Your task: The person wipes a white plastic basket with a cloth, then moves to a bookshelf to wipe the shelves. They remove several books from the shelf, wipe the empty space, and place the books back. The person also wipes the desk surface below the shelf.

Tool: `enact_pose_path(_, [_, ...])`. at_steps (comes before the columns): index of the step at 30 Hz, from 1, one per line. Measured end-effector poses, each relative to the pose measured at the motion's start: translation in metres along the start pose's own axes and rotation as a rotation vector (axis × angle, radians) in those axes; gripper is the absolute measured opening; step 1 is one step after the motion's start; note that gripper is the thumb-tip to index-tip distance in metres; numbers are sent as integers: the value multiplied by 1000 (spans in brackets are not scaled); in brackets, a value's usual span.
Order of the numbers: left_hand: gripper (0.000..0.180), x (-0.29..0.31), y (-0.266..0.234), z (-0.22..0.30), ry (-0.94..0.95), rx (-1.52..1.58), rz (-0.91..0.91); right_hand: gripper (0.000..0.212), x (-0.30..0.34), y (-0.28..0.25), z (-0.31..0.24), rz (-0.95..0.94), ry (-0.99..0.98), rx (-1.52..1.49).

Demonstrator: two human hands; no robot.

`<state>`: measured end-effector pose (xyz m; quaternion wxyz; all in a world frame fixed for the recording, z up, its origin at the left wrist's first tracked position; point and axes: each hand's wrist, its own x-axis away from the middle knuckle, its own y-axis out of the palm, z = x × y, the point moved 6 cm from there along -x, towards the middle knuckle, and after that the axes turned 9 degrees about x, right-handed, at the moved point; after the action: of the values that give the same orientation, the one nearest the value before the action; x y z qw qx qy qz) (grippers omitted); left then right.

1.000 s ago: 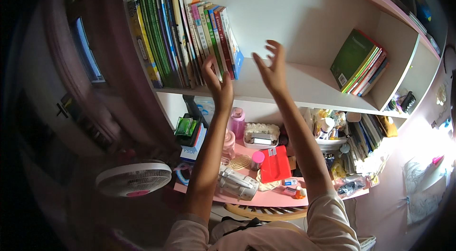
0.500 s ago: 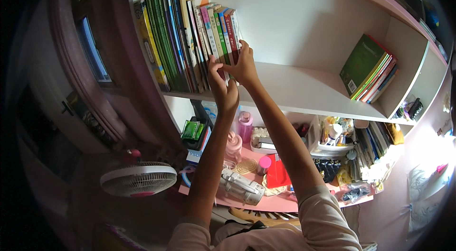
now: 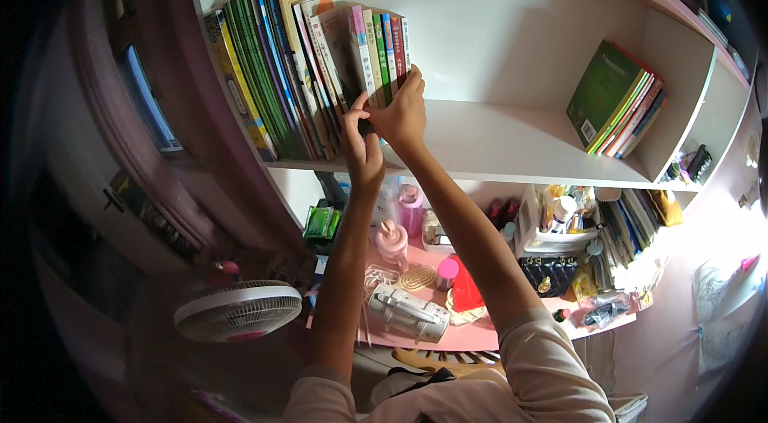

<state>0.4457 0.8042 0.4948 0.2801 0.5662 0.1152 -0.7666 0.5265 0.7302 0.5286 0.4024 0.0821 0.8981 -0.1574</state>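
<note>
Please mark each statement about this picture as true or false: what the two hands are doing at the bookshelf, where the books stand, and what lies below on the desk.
1. Both hands are at the row of books on the left of the shelf. True: the right hand grips the end books and the left hand touches them lower down.
2. The green book stack leans at the right end of the shelf. True.
3. The white fan stands on the shelf among the books. False: it is below, left of the pink desk.
4. The left hand holds a pink bottle. False: the pink bottle stands on the desk, untouched.
</note>
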Motion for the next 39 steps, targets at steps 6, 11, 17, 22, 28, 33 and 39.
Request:
enact_pose_path(6, [42, 2, 3, 6, 180, -429, 10, 85, -6, -14, 0, -26, -6, 33])
enact_pose_path(11, [50, 8, 3, -9, 153, -563, -37, 84, -17, -59, 6, -16, -90, 19])
enact_pose_path(17, [55, 15, 1, -1, 156, -570, -59, 76, -26, -128, 35, 121, -51, 67])
enact_pose_path(22, [52, 16, 2, 6, 59, -580, -129, 70, -27, -195, 81, 216, 87, 172])
enact_pose_path(28, [41, 17, 61, 30, 82, -353, -310, 87, -20, -273, 130, 445, 167, 276])
enact_pose_path(33, [60, 19, 179, 44, -137, 15, -623, 79, -24, -300, 145, 627, 136, 270])
enact_pose_path(39, [92, 54, 275, 41, -111, -163, -863, 118, -22, -288, 146, 573, 115, 531])
